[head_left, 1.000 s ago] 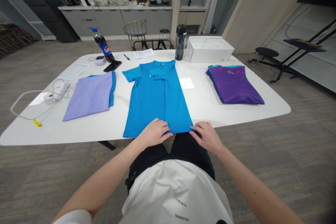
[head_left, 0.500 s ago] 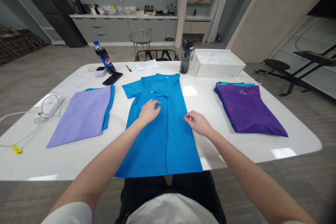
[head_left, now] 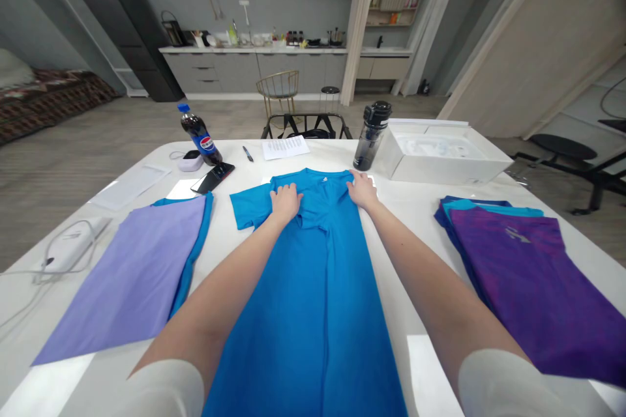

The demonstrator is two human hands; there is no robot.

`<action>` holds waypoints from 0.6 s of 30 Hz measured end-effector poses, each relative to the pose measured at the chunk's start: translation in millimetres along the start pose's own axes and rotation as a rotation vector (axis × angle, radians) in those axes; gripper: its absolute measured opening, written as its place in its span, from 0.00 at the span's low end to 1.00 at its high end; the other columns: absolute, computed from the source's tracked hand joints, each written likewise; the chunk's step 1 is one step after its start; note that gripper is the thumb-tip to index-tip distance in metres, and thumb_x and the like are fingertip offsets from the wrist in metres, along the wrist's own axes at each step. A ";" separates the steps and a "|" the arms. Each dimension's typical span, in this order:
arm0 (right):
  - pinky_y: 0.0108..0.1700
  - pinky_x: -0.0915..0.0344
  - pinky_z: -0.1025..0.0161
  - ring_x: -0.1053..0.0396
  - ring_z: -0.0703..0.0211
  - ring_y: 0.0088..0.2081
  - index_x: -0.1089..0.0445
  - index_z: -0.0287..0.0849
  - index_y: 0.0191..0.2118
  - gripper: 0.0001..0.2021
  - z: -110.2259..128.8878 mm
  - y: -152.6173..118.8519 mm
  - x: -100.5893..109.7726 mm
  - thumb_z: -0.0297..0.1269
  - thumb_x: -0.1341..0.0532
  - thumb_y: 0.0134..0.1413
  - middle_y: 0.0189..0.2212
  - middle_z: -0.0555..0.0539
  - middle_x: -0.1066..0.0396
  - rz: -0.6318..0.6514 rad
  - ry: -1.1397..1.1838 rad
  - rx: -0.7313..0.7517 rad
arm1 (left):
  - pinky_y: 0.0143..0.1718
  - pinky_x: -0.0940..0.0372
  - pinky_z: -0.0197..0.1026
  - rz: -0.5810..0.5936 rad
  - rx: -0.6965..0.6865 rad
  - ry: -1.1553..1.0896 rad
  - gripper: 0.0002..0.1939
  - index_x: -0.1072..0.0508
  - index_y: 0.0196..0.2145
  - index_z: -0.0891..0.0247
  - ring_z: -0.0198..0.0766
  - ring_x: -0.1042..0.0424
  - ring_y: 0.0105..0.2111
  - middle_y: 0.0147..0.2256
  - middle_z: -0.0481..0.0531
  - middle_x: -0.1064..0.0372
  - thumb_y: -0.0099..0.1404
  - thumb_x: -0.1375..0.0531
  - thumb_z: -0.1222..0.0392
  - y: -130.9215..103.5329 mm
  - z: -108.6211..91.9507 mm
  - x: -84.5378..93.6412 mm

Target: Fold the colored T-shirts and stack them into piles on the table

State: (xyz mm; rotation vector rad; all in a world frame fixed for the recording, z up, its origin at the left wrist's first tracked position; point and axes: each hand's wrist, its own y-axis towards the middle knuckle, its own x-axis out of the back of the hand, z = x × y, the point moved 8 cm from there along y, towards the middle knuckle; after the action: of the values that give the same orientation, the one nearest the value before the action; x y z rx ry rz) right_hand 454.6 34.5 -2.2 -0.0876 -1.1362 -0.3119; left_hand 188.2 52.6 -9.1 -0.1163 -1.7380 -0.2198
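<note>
A blue T-shirt [head_left: 303, 287] lies on the white table in front of me, its right side folded inward and one short sleeve spread out to the left. On the shirt's upper left, near that sleeve, rests my left hand [head_left: 286, 203], fingers apart and bent down onto the cloth. My right hand [head_left: 362, 189] is at the upper right corner by the collar, its fingers closed around the shirt's edge. Folded lavender cloth [head_left: 141, 267] over blue cloth lies at the left. A stack topped by a purple shirt [head_left: 533, 273] lies at the right.
Along the table's [head_left: 229, 208] far side stand a cola bottle [head_left: 203, 140], a dark tumbler [head_left: 370, 140] and an open white box [head_left: 440, 166]. A phone [head_left: 215, 177], a pen [head_left: 248, 154] and papers [head_left: 285, 147] lie there too. A white power strip [head_left: 73, 244] with cables is at the left.
Both hands have moved forward to the upper part of the blue shirt. My right hand has gone onto its upper right corner. The view has shifted, bringing the table closer.
</note>
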 end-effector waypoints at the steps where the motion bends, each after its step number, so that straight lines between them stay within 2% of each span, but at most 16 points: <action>1: 0.56 0.36 0.40 0.40 0.35 0.61 0.41 0.50 0.69 0.25 -2.1 12.2 -2.6 0.41 0.47 0.68 0.63 0.35 0.40 -0.002 -0.006 -0.019 | 0.55 0.40 0.58 -0.004 0.003 0.008 0.19 0.30 0.55 0.62 0.57 0.33 0.55 0.53 0.65 0.28 0.74 0.48 0.51 0.7 2.6 -3.0; 3: 0.56 0.35 0.43 0.39 0.36 0.60 0.35 0.49 0.65 0.23 -7.8 31.4 -9.5 0.41 0.45 0.67 0.62 0.35 0.40 0.023 -0.025 -0.051 | 0.53 0.39 0.56 -0.013 0.024 0.007 0.16 0.28 0.51 0.62 0.56 0.33 0.54 0.53 0.64 0.29 0.74 0.47 0.51 0.3 9.0 -7.3; 6: 0.53 0.34 0.50 0.36 0.40 0.56 0.25 0.45 0.53 0.15 -14.0 47.8 -14.5 0.39 0.44 0.66 0.56 0.36 0.36 0.023 -0.069 -0.075 | 0.50 0.39 0.54 -0.054 0.037 -0.022 0.15 0.28 0.48 0.62 0.55 0.33 0.54 0.53 0.64 0.30 0.75 0.49 0.50 -1.6 15.2 -6.4; 8: 0.50 0.34 0.52 0.34 0.43 0.53 0.25 0.43 0.49 0.15 -11.6 52.0 -10.2 0.39 0.46 0.68 0.52 0.36 0.35 -0.067 -0.080 -0.057 | 0.51 0.39 0.53 -0.089 0.014 -0.051 0.16 0.29 0.48 0.62 0.53 0.32 0.52 0.51 0.63 0.29 0.76 0.51 0.51 -2.3 15.3 -1.3; 11: 0.50 0.35 0.53 0.33 0.45 0.51 0.28 0.41 0.53 0.18 0.0 49.8 -3.7 0.39 0.52 0.71 0.51 0.36 0.33 -0.223 -0.095 -0.003 | 0.53 0.42 0.53 -0.133 -0.034 -0.050 0.16 0.31 0.49 0.62 0.51 0.32 0.50 0.47 0.61 0.27 0.78 0.54 0.52 -2.4 15.1 8.1; 13: 0.50 0.36 0.52 0.34 0.44 0.50 0.29 0.40 0.53 0.18 6.7 46.4 -10.1 0.38 0.53 0.71 0.50 0.35 0.33 -0.200 -0.138 0.007 | 0.53 0.43 0.54 -0.134 -0.052 -0.011 0.15 0.31 0.50 0.61 0.51 0.32 0.49 0.47 0.61 0.26 0.78 0.53 0.52 -2.1 19.9 11.1; 16: 0.50 0.38 0.49 0.35 0.42 0.52 0.29 0.40 0.53 0.17 13.3 39.2 -23.2 0.37 0.51 0.70 0.51 0.34 0.33 -0.105 -0.209 -0.029 | 0.54 0.42 0.55 -0.122 -0.012 0.053 0.17 0.32 0.54 0.61 0.53 0.33 0.52 0.53 0.63 0.29 0.77 0.51 0.52 -1.4 45.5 13.1; 18: 0.52 0.39 0.46 0.37 0.40 0.54 0.31 0.40 0.57 0.18 25.0 32.8 -21.6 0.36 0.51 0.69 0.53 0.33 0.34 -0.170 -0.229 -0.027 | 0.55 0.43 0.57 -0.140 0.056 0.105 0.19 0.33 0.58 0.62 0.56 0.35 0.56 0.58 0.66 0.33 0.76 0.51 0.51 -1.1 75.3 17.6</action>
State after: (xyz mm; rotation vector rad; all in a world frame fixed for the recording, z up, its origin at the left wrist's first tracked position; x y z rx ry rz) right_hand 433.9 75.8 -8.1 -0.0515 -1.3706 -0.4770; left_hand 112.3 66.7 -4.3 0.0565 -1.6476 -0.2747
